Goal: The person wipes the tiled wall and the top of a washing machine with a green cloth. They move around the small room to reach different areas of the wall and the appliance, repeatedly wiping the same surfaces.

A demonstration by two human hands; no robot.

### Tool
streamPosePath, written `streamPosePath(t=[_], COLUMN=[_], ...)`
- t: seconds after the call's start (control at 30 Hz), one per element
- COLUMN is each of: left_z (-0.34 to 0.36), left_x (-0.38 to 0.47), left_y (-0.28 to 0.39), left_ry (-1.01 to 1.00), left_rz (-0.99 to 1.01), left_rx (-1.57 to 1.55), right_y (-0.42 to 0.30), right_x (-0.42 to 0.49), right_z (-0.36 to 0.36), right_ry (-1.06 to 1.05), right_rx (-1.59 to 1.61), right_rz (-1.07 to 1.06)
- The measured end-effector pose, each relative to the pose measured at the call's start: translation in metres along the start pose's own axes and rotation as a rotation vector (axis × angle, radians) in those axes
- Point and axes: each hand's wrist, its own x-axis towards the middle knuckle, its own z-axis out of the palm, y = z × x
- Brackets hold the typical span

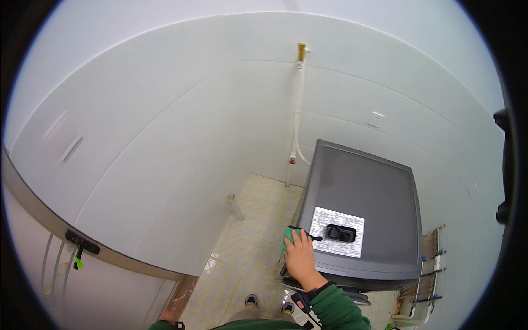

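My right hand rests on a green cloth at the left front corner of a dark grey washing machine, its fingers spread over the cloth. A printed sheet lies on the machine's top, beside that hand. On the sheet sits a small black object, its exact kind unclear. My left hand is low at the bottom edge, beside the door frame, partly cut off; whether it holds anything cannot be seen.
A white pipe with a red valve runs down the back wall behind the machine. A short pipe stands from the tiled floor by the left wall. The door has a black handle. Wall pipes with blue fittings are at the right.
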Motion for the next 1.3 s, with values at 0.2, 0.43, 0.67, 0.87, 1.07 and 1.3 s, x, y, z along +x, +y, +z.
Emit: streamPosePath(t=[0.2,0.43,0.67,0.87,1.07,1.3], left_z=[0.054,0.022,-0.031,-0.039,-0.049,-0.105], left_x=[0.025,0.025,0.042,0.079,0.095,0.097], left_y=[-0.099,0.017,0.093,0.147,0.228,0.355], left_ry=[-0.373,-0.233,-0.317,-0.334,-0.402,-0.36], left_rz=[0.071,0.263,0.389,0.585,0.563,0.711], left_rx=[-0.384,-0.116,0.105,0.17,0.077,0.246], right_y=[0.015,0.04,0.058,0.073,0.105,0.172], right_x=[0.046,0.093,0.114,0.138,0.181,0.265], right_z=[0.022,0.035,0.04,0.034,0.032,0.039], right_ry=[0.013,0.046,0.06,0.062,0.057,0.09], right_rx=[-0.084,-0.16,-0.176,-0.146,-0.156,-0.111], right_rz=[0.117,0.2,0.229,0.268,0.297,0.323])
